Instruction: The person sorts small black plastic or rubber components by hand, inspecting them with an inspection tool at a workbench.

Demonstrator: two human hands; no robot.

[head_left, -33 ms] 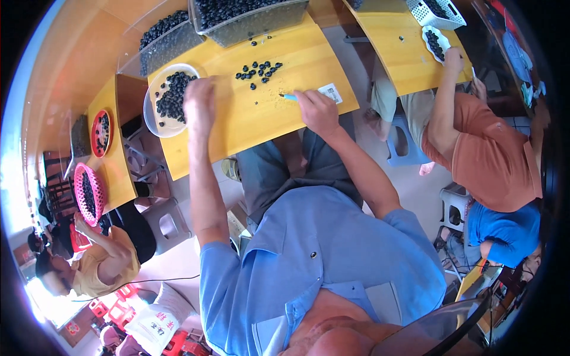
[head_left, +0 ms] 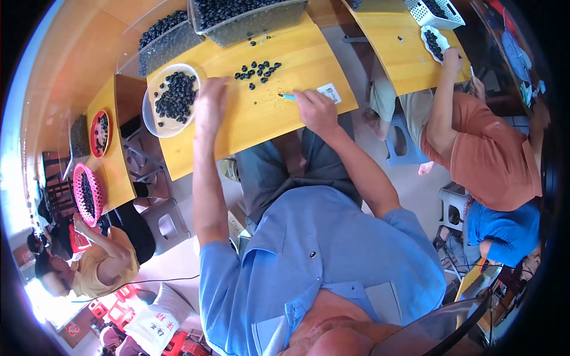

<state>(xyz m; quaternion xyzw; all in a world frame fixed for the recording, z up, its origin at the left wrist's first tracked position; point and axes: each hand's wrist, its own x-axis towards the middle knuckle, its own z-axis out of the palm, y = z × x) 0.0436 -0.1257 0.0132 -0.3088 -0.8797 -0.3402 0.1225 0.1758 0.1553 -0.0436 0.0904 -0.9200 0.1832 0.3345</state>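
My right hand [head_left: 318,110] is closed round a small blue-handled tool [head_left: 289,97], whose dark tip points left above a patch of brown crumbs on the yellow table. My left hand [head_left: 211,107], smeared by motion, hovers just right of a round translucent bowl [head_left: 150,113]. I cannot make out its fingers or anything in them. Inside the bowl lies a heap of small dark round pieces [head_left: 176,95], like berries or beads. More loose dark pieces [head_left: 260,72] are scattered on the table beyond my hands.
Two clear bins, one at the back [head_left: 237,32] and one at the back left [head_left: 169,44], hold many dark pieces. A white printed card [head_left: 329,92] lies by my right hand. People work at neighbouring tables [head_left: 392,53], with a white dish [head_left: 435,43] and a pink basket [head_left: 89,194].
My left hand has moved a little to the right, away from the bowl's rim. The right hand and its tool hold nearly the same place.
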